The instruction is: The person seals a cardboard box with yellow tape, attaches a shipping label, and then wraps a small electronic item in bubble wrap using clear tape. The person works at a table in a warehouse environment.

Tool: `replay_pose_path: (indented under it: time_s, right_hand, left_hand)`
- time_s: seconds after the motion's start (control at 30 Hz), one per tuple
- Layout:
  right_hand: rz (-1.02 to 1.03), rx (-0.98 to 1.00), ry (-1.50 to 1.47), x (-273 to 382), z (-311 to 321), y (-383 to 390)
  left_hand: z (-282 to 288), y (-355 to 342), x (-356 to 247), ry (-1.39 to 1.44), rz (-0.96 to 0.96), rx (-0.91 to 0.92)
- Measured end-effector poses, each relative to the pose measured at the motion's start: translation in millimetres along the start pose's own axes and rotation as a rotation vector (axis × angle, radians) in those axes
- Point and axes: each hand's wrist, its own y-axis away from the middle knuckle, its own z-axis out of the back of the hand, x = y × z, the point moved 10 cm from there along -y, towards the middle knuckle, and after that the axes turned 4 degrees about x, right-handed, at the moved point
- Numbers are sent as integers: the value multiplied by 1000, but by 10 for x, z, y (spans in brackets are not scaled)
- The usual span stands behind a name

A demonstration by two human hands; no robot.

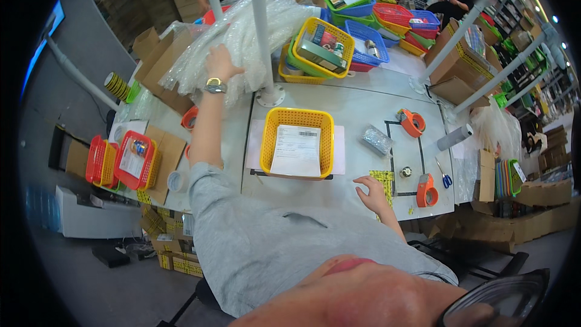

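Note:
My left hand (221,64), with a watch at the wrist, reaches far out onto a heap of clear bubble wrap (181,65). Its thumb is spread from the fingers, whose tips are hard to make out. Low over the table, my right hand (371,194) is open and holds nothing, beside a patch of yellow-black tape (384,177). In front of me stands a yellow basket (327,139) with a printed paper sheet (296,151) in it. Right of the basket lies a small bubble-wrapped bundle (376,140). A small metallic round item (405,172) is close to my right hand.
Orange tape dispensers (413,123), blue-handled scissors (446,180) and a grey roll (455,137) lie at the right. Stacked coloured baskets (339,72) fill the back. White posts (260,30) rise from the table. Red baskets (134,145) stand at the left. Other people are farther back.

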Motion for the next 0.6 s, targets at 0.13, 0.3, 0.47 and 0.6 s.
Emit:
replay_pose_path:
  time_s: [0.13,0.3,0.47,0.6]
  right_hand:
    - [-35,3,-21,-96,-32,90]
    - [18,-12,-12,84,-89,33]
    - [101,99,-27,279,-182,-65]
    - [87,171,16,304,-233,-135]
  left_hand:
    - [-191,-568,401,148,-21,173]
    - [453,-1053,1084,840,-100,-267]
    - [159,-1314,996,1674,-211,-27]
    - [211,-1095,1156,1075,226,-398]
